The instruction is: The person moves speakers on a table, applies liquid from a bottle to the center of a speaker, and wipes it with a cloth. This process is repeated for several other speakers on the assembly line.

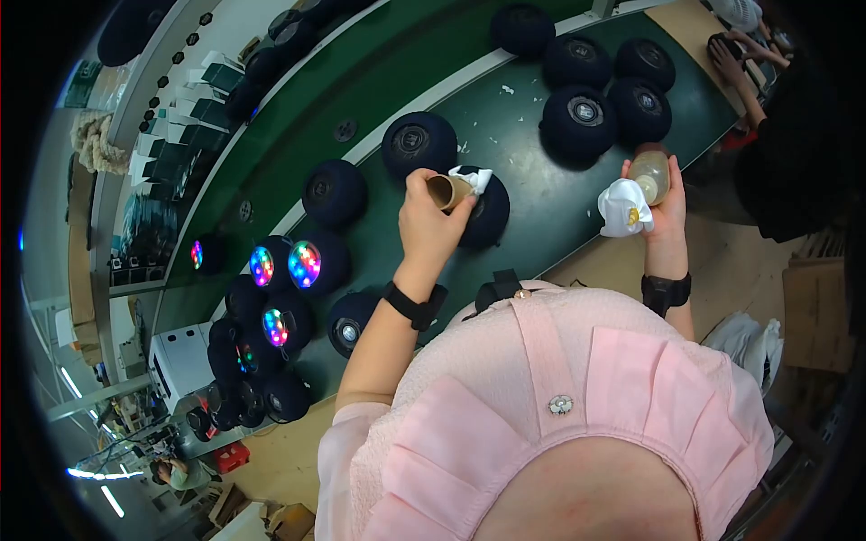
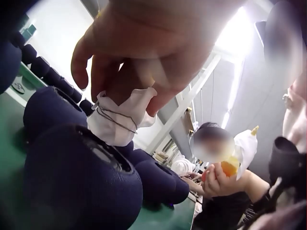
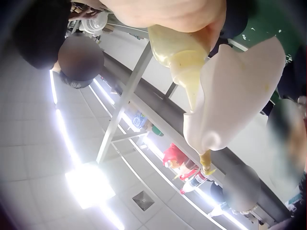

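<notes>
Here, your right fingers (image 1: 677, 187) grip a bottle (image 1: 653, 169) with white material (image 1: 618, 206) at its nozzle (image 3: 193, 91); your left fingers (image 1: 461, 214) hold a tube (image 1: 459, 188) with white cloth (image 1: 483, 180) wired on, over a navy round unit (image 1: 489, 218). More units (image 1: 582, 122) stand farther along the green tabletop (image 1: 523, 158).

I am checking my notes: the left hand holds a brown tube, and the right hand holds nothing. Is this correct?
Not quite: the right hand holds a bottle, as the head view shows. The left hand does hold a brown tube.
</notes>
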The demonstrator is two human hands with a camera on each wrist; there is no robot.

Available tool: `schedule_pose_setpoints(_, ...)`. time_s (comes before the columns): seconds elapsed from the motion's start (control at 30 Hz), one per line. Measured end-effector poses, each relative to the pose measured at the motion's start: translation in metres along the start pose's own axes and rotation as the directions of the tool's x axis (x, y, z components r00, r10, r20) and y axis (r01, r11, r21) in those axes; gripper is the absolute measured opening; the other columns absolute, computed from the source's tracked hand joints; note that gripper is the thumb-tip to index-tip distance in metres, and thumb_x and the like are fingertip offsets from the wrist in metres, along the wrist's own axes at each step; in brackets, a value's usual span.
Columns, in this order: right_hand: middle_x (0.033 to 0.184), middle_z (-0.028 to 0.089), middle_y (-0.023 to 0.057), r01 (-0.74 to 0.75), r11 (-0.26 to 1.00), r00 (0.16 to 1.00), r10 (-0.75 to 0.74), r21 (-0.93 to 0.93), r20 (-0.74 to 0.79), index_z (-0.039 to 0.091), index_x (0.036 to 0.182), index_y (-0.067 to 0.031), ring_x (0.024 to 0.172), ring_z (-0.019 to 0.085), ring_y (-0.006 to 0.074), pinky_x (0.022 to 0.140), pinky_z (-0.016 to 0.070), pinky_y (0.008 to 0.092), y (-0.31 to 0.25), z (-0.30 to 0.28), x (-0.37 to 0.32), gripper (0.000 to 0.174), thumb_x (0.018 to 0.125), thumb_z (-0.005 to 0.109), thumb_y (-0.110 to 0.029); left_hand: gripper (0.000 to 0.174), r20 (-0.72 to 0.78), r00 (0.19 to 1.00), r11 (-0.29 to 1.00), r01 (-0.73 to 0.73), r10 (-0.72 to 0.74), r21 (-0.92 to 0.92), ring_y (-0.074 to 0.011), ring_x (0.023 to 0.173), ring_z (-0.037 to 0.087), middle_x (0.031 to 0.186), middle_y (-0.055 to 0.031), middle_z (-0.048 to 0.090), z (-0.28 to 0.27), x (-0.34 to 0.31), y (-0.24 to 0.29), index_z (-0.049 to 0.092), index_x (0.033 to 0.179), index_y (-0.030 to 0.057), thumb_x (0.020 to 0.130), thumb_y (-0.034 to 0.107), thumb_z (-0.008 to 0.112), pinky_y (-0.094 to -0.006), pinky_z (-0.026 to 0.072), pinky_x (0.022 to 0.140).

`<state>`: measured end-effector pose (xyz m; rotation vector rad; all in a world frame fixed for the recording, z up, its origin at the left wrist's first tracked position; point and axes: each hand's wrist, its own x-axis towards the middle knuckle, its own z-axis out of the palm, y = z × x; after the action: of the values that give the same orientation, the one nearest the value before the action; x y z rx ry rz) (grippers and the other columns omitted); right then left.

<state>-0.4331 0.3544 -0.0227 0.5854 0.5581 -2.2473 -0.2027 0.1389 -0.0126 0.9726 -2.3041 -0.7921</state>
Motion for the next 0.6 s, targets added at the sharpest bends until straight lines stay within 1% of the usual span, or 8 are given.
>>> schedule_pose_setpoints(0.1,0.103,0.048,0.0197,0.016,0.999,1.000,-0.016,-0.034,0.004,0.043,0.112,-0.0051,0.093,0.051,0.0356,0.081,0.0469,0.0483,-0.001,0.001,-0.002,0.045,0.086,0.053,-0.040,0.054,0.036,0.999,0.999,-0.035,0.035,0.023,-0.0314,0.080,0.061,0.088,-0.0146,0.059,0.007,-0.002,-0.001,0.043,0.104,0.0046,0.065,0.021,0.077,-0.0369,0.0485,0.068)
schedule_pose_setpoints(0.17,0.103,0.048,0.0199,0.015,0.999,1.000,-0.016,-0.034,-0.007,0.043,0.112,-0.0049,0.093,0.051,0.0356,0.081,0.0468,0.0484,-0.001,-0.001,0.000,0.045,0.085,0.053,-0.040,0.052,0.036,0.986,0.981,-0.164,0.161,0.102,-0.0322,0.079,0.059,0.089,-0.0137,0.057,0.011,-0.002,-0.002,0.043,0.102,0.0042,0.063,0.015,0.076,-0.0396,0.0470,0.064)
schedule_pose_setpoints(0.33,0.103,0.048,0.0198,0.040,0.998,0.999,-0.039,-0.056,0.013,0.043,0.113,-0.0040,0.093,0.051,0.0357,0.081,0.0467,0.0484,0.003,-0.004,0.006,0.048,0.085,0.054,-0.041,0.052,0.048,0.994,0.990,-0.106,0.102,0.096,-0.0342,0.076,0.059,0.090,-0.0156,0.056,0.011,-0.007,-0.003,0.042,0.103,0.0043,0.065,0.015,0.076,-0.0388,0.0479,0.065)
schedule_pose_setpoints(0.4,0.103,0.048,0.0190,-0.017,0.999,1.000,0.017,-0.048,-0.001,0.043,0.112,-0.0036,0.093,0.051,0.0354,0.081,0.0469,0.0477,0.007,0.001,0.006,0.048,0.084,0.055,-0.041,0.052,0.028,0.996,0.992,-0.088,0.085,0.093,-0.0345,0.077,0.059,0.090,-0.0157,0.056,0.011,-0.010,-0.003,0.042,0.103,0.0047,0.065,0.015,0.076,-0.0389,0.0479,0.065)
schedule_pose_setpoints(0.47,0.103,0.048,0.0187,-0.060,0.997,0.998,0.061,-0.043,0.012,0.043,0.112,-0.0037,0.093,0.051,0.0350,0.081,0.0469,0.0476,0.009,0.006,0.006,0.048,0.084,0.055,-0.041,0.053,0.039,0.999,0.999,-0.022,0.020,0.033,-0.0334,0.082,0.059,0.093,-0.0160,0.055,0.007,-0.011,-0.004,0.043,0.103,0.0050,0.064,0.017,0.077,-0.0377,0.0478,0.068)
schedule_pose_setpoints(0.53,0.103,0.048,0.0183,-0.103,0.994,0.994,0.104,-0.045,0.027,0.043,0.112,-0.0038,0.093,0.051,0.0347,0.082,0.0468,0.0474,0.010,0.016,0.008,0.048,0.084,0.055,-0.041,0.054,-0.087,0.992,0.995,0.093,-0.096,-0.041,-0.0290,0.086,0.058,0.095,-0.0145,0.054,-0.019,-0.013,0.010,0.045,0.103,0.0050,0.063,0.018,0.078,-0.0353,0.0470,0.073)
schedule_pose_setpoints(0.57,0.103,0.049,0.0183,-0.097,0.993,0.994,0.100,-0.063,0.047,0.043,0.112,-0.0037,0.093,0.051,0.0345,0.082,0.0468,0.0474,0.011,0.019,0.010,0.048,0.084,0.055,-0.041,0.054,-0.208,0.975,0.993,0.052,-0.074,-0.111,-0.0236,0.088,0.056,0.097,-0.0115,0.052,-0.039,-0.015,0.011,0.046,0.104,0.0045,0.063,0.018,0.078,-0.0334,0.0457,0.076)
schedule_pose_setpoints(0.6,0.103,0.049,0.0183,-0.096,0.992,0.993,0.101,-0.084,0.059,0.043,0.112,-0.0037,0.093,0.051,0.0342,0.082,0.0467,0.0474,0.012,0.021,0.010,0.048,0.084,0.055,-0.041,0.054,-0.326,0.945,0.997,0.001,-0.027,-0.079,-0.0209,0.087,0.054,0.097,-0.0092,0.051,-0.060,-0.020,0.007,0.045,0.105,0.0044,0.064,0.018,0.078,-0.0322,0.0453,0.076)
